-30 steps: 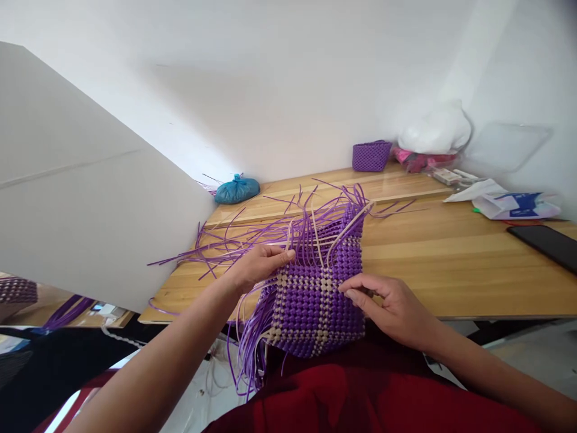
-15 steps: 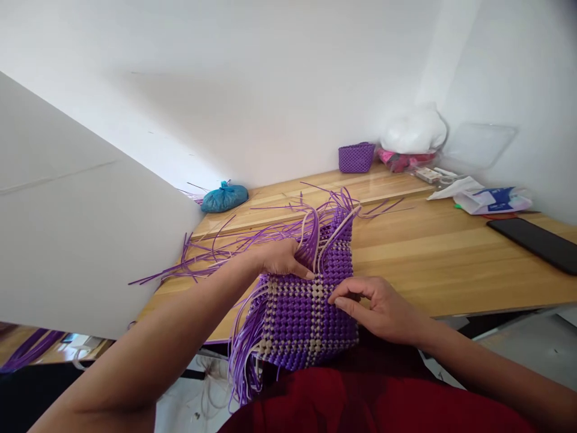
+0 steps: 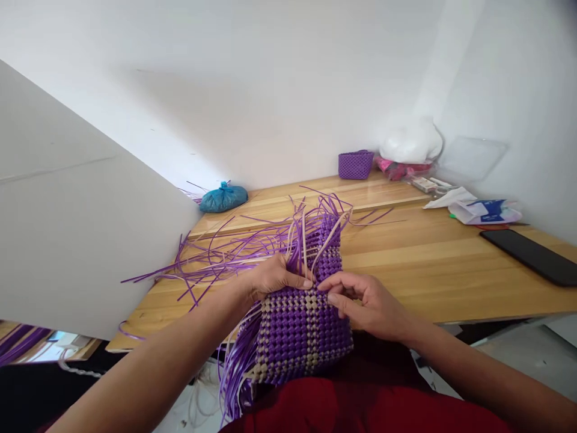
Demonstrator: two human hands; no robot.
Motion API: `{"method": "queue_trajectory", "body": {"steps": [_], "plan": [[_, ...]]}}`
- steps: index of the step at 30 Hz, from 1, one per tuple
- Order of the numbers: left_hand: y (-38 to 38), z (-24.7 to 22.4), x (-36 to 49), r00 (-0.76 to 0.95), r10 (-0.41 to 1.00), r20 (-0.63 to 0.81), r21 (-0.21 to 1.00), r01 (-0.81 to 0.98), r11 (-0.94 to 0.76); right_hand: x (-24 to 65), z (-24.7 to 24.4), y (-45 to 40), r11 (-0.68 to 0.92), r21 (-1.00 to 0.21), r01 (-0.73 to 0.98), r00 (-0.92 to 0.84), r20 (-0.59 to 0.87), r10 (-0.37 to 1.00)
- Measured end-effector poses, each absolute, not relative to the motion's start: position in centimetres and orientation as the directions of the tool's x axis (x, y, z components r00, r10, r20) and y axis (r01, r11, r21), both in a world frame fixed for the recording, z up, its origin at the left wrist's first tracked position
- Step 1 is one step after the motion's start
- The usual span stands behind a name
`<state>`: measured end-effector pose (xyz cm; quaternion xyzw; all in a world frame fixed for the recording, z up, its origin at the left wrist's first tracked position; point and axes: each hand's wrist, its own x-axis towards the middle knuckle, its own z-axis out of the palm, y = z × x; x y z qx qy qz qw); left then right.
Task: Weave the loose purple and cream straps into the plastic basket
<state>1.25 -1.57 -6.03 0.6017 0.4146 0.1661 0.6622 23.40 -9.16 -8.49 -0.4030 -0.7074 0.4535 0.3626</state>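
Note:
A half-woven basket (image 3: 288,331) of purple and beige plastic strips rests against my lap and the table edge, with a checked pattern on its near face. My left hand (image 3: 273,278) is closed over its upper edge, thumb lying along the weave and fingers hidden behind. Long loose strips (image 3: 300,240) rise beside that thumb, and more hang at the left side. My right hand (image 3: 360,300) has thumb and forefinger bent close together against the weave, near the beige crossing. Whatever sits between those fingertips is too small to make out.
On the wooden table (image 3: 406,258) lie a black phone (image 3: 529,255) and a white-blue packet (image 3: 489,211) at right. Farther back stand a small purple basket (image 3: 355,165), a white plastic bag (image 3: 411,141) and a blue tied bag (image 3: 224,197). A grey panel (image 3: 81,204) borders the left.
My right hand has moved left and up, its fingertips now close to my left thumb at the upper edge. The basket and left hand have shifted slightly left and lower in view.

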Motion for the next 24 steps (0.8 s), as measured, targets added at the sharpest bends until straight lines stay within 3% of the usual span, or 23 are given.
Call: {"method": "queue_trajectory", "body": {"steps": [4,8,12,15,17,21,24], "plan": [[-2.3,-6.5,1.3,0.622,0.729,-0.284,0.958,0.205,0.199,23.5,-7.3,-8.2,0.173,-0.951,0.257,-0.334,0.080,0.939],[-2.6,-6.8,1.3,0.608,0.757,-0.241,0.970,0.166,0.175,23.4,-5.7,-6.4,0.069,-0.968,0.242,-0.374,-0.028,0.927],[-3.0,-6.8,1.4,0.598,0.764,-0.245,0.969,0.127,0.211,22.3,-2.3,-3.7,0.171,-0.940,0.296,-0.360,0.057,0.931],[-3.2,-6.8,1.5,0.612,0.753,-0.240,0.970,0.129,0.204,21.0,0.9,-1.2,0.410,-0.798,0.441,-0.335,0.277,0.900],[-3.2,-6.9,1.6,0.606,0.765,-0.220,0.976,0.133,0.175,20.5,2.4,0.7,0.477,-0.714,0.512,-0.330,0.349,0.877],[-3.1,-7.7,1.6,0.563,0.798,-0.217,0.975,0.081,0.208,21.4,3.5,4.5,0.355,-0.621,0.699,-0.187,0.320,0.929],[-3.2,-8.5,1.6,0.528,0.821,-0.219,0.967,0.002,0.256,23.1,3.5,5.5,0.310,-0.451,0.837,-0.097,0.435,0.895]]}}
